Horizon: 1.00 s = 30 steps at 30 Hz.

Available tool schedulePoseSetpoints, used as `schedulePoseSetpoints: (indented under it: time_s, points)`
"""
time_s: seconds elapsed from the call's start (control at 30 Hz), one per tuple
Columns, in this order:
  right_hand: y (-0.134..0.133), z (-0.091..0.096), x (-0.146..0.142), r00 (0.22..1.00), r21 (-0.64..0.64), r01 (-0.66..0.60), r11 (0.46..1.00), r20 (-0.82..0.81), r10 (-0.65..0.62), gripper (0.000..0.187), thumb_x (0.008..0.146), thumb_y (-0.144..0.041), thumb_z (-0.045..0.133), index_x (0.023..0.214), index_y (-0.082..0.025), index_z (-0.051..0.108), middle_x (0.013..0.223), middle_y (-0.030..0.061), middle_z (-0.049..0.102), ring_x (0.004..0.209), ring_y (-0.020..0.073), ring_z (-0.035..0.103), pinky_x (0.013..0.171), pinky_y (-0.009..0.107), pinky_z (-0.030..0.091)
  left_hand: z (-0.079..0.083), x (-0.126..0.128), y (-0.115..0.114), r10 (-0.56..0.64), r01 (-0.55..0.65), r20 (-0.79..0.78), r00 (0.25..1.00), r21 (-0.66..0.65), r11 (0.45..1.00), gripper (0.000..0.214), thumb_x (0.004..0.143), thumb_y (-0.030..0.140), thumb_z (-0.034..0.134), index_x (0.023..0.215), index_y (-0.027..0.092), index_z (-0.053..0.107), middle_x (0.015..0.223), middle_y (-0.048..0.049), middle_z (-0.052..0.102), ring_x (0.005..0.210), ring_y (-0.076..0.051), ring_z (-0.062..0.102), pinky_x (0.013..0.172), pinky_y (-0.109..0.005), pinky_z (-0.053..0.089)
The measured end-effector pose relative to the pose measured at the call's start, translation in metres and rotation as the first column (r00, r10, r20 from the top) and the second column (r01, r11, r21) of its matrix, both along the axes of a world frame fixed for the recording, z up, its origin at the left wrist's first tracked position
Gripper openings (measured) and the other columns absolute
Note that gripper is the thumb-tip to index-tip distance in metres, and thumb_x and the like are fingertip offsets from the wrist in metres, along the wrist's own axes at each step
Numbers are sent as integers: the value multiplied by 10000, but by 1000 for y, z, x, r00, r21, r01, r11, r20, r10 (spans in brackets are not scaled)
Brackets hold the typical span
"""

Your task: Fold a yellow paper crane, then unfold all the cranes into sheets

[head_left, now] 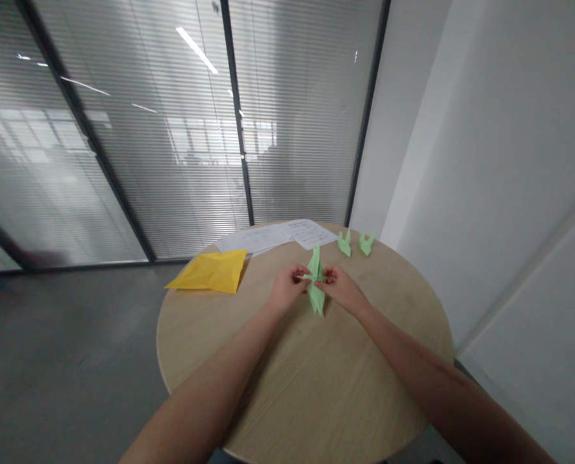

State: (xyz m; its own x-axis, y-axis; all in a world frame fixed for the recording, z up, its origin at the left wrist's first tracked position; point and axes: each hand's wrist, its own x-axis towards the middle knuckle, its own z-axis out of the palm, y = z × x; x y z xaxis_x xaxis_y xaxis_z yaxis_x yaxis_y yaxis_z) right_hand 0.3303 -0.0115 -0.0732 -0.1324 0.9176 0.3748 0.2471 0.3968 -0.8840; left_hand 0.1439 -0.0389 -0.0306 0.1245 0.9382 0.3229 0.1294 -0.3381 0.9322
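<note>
A light green folded paper figure (315, 283) lies on the round wooden table (311, 380), long and pointed at both ends. My left hand (287, 288) pinches its left side with the fingers closed. My right hand (341, 287) pinches its right side, fingers closed as well. Both hands rest low over the tabletop near the table's far half.
Two small finished green paper figures (344, 244) (366, 243) stand at the table's far right. A yellow paper (212, 271) lies at the far left edge. White printed sheets (277, 236) lie at the back. A glass wall with blinds stands behind; a white wall rises on the right.
</note>
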Motion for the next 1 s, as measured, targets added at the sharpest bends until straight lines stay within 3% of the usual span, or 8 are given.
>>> schedulePoseSetpoints:
  time_s: [0.13,0.3,0.57,0.73,1.0]
  points:
    - [-2,2,0,1000,18,22,1000,3,-22,248,765,-399,706,889,-242,560,763,-20,605,692,165,585,638,282,475,0,0,0,24,-23,-32,999,20,1000,124,727,106,676,832,162,641,739,7,639,595,-106,616,548,-215,524]
    - [-5,9,0,988,-83,-47,995,-150,34,211,754,-385,692,876,-238,603,801,10,664,744,194,652,661,317,540,2,0,-1,81,-81,-32,996,0,997,140,729,93,653,848,167,642,733,11,631,600,-108,619,537,-209,523]
    - [-10,15,0,935,-157,-142,977,-347,80,316,691,-425,811,857,-205,657,804,30,717,730,192,683,733,364,588,3,0,-3,105,-108,-66,992,-29,994,184,760,219,682,923,187,603,756,7,629,634,-140,614,543,-239,505]
    - [-15,18,-3,928,-144,-185,972,-352,124,351,663,-453,853,822,-210,657,792,25,711,726,190,679,738,366,593,0,-1,-2,197,-188,-146,969,73,979,247,710,254,754,892,198,597,815,-4,646,690,-147,589,635,-258,454]
    - [-18,20,-3,914,-154,-222,963,-376,151,345,657,-418,859,828,-217,636,779,-2,683,713,176,668,729,357,587,0,-2,-3,247,-225,-211,946,122,967,224,726,228,718,901,210,580,776,12,612,705,-161,570,664,-271,414]
